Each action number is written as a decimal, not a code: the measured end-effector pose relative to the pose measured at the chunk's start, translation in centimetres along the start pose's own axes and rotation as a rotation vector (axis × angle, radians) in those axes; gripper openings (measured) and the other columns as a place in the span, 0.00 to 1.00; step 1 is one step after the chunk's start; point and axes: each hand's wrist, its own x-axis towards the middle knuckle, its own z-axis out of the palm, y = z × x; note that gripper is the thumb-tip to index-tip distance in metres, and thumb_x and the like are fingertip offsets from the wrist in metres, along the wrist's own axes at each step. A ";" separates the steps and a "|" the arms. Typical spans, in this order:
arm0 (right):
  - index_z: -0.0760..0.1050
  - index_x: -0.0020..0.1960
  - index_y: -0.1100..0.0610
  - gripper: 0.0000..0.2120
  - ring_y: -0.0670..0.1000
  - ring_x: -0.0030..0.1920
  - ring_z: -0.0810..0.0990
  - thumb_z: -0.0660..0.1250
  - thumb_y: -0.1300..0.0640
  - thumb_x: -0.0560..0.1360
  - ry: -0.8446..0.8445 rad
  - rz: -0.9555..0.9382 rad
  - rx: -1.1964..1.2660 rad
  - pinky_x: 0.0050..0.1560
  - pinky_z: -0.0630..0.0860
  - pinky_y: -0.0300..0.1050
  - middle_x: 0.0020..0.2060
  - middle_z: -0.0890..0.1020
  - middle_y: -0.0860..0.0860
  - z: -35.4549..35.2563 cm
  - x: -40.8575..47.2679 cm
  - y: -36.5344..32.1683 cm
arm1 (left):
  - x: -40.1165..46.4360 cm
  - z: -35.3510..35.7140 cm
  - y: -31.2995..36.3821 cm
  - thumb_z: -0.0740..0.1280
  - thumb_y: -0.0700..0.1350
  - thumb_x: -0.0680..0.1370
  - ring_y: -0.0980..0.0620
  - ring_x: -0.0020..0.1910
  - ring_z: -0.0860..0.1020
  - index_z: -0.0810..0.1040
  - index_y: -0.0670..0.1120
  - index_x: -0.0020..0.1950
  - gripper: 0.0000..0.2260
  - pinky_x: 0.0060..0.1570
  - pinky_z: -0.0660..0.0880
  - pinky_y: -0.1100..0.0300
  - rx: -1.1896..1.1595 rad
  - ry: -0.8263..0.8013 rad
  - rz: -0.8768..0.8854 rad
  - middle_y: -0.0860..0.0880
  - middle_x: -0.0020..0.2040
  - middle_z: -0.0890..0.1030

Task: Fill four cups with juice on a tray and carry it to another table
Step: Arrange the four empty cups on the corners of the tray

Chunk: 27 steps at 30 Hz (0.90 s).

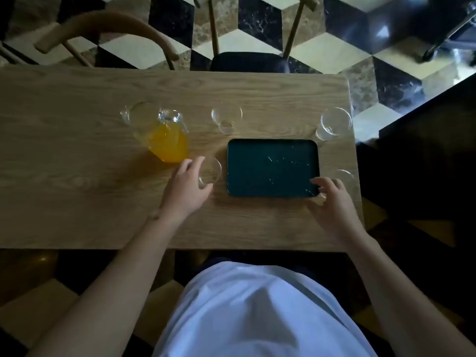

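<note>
While your left fingers [199, 163] curl round a cup [210, 172] and right fingers [322, 182] half-close on another [343, 176], tray [273, 168] between them is bare; all four cups empty, jug [164, 135] untouched.

I find the view dim and underexposed, with soft focus throughout. Wide-angle bending curves the table [77, 104] edges. Faint glints speckle the tray [273, 168]; brighter glare falls on the floor [386, 117] at right. Lower corners sink into shadow.
</note>
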 end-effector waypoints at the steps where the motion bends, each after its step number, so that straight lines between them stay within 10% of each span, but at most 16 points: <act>1: 0.71 0.70 0.53 0.26 0.52 0.63 0.73 0.73 0.57 0.73 0.027 -0.007 -0.035 0.58 0.71 0.44 0.63 0.72 0.51 -0.3 0.6 0.2 | 0.5 0.2 0.2 0.71 0.48 0.78 0.47 0.66 0.73 0.63 0.51 0.78 0.31 0.51 0.74 0.56 0.024 0.003 0.016 0.48 0.73 0.69; 9: 0.53 0.77 0.43 0.47 0.58 0.77 0.47 0.75 0.45 0.66 -0.163 0.073 -0.457 0.70 0.54 0.63 0.79 0.47 0.51 -1.8 5.2 3.7 | 2.7 1.8 1.4 0.73 0.59 0.74 0.41 0.80 0.56 0.52 0.55 0.82 0.43 0.74 0.63 0.43 0.305 -0.114 -0.016 0.44 0.82 0.56; 27: 0.53 0.77 0.43 0.47 0.62 0.76 0.53 0.77 0.52 0.67 -0.216 0.047 -0.478 0.70 0.63 0.65 0.78 0.51 0.54 -3.0 6.9 7.4 | 4.5 4.2 2.8 0.72 0.54 0.75 0.37 0.77 0.59 0.55 0.55 0.81 0.39 0.70 0.67 0.41 0.397 -0.165 -0.173 0.41 0.81 0.56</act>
